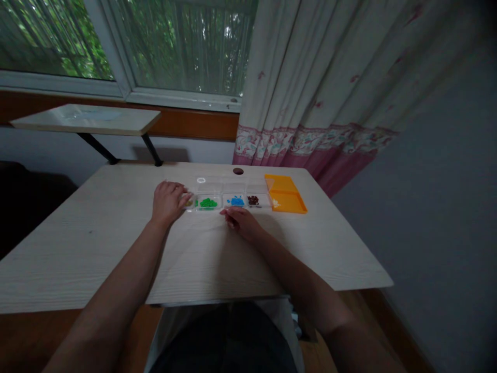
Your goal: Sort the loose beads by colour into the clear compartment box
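Note:
A row of small clear plastic boxes with raised see-through lids (233, 187) lies across the table. My left hand (170, 201) is at the row's left end, its fingers and thumb around the leftmost box, which has yellowish bits (189, 203) in it, partly hidden. Beside it, one box holds green pieces (208, 203), the following one blue pieces (236, 200), and another dark brown pieces (253, 200). Just in front of the blue pieces is my right hand (241, 220), fingers curled and pinched together. Whatever may be between those fingertips is too small to make out.
An open orange case (289, 199) lies right of the boxes, with whitish pieces (275, 203) at its left edge. A raised shelf (89, 119) on black legs stands at the table's back left. Behind are a cable hole (238, 171), a window and a curtain (295, 103).

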`<action>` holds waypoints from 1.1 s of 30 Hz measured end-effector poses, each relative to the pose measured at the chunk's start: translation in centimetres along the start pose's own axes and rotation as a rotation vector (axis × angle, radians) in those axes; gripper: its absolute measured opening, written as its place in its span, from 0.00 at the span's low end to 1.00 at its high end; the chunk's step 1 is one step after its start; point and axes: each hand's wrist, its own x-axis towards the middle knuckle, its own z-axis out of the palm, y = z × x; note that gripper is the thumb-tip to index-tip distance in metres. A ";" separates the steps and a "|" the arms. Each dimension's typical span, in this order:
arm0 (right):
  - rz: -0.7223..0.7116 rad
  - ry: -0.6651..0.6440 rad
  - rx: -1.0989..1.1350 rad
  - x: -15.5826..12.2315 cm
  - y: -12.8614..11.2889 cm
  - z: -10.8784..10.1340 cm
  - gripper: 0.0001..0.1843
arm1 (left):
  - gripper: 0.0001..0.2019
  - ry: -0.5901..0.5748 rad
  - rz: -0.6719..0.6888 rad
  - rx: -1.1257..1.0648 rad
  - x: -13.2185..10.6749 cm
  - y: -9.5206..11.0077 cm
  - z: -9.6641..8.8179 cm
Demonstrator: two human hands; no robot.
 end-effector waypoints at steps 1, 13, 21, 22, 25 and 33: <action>0.004 0.000 0.003 0.0 0.0 0.0 0.24 | 0.18 -0.009 0.005 0.008 -0.1 0.1 0.1; -0.074 0.059 -0.137 0.7 -2.3 -1.1 0.24 | 0.25 -0.281 -0.198 0.050 -1.4 2.0 1.6; -0.544 0.340 -1.135 2.1 -7.3 -3.1 0.17 | 0.26 -0.177 -0.261 0.003 0.4 3.3 0.0; -0.564 0.353 -1.315 2.4 -7.8 -3.1 0.17 | 0.27 -0.142 -0.247 -0.013 1.1 3.7 -0.2; -0.528 0.371 -1.657 3.4 -8.6 -2.8 0.21 | 0.31 -0.166 -0.062 -0.029 3.6 4.9 -0.4; -0.401 0.270 -1.889 5.2 -8.7 -2.3 0.17 | 0.21 -0.343 0.100 0.094 8.1 5.3 1.1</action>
